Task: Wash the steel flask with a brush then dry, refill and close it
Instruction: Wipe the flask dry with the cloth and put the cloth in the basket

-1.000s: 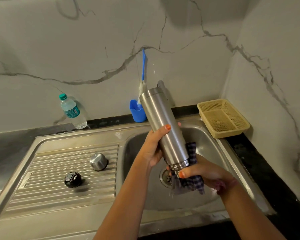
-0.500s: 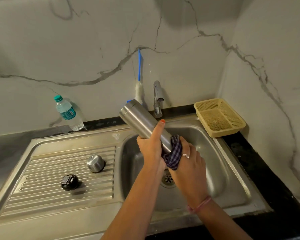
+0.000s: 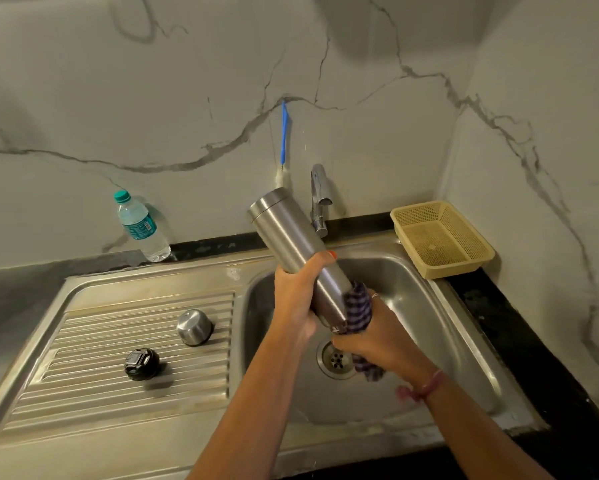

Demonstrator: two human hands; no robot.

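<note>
Left hand (image 3: 296, 299): grip closed around tilted steel flask (image 3: 292, 247) | Right hand (image 3: 377, 336): grip clenches checked cloth (image 3: 358, 308) against flask's lower end | Location: above sink (image 3: 440, 313)

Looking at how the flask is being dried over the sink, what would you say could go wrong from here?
The steel flask is tilted over the sink, gripped mid-body by the left hand; if wet, it could slip. The right hand rubs the checked cloth only near one end, so other parts may stay damp.

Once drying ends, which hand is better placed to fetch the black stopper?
Left, probably. The left hand holds the flask nearer the stopper on the drainboard; the right hand is wrapped in the cloth.
</note>
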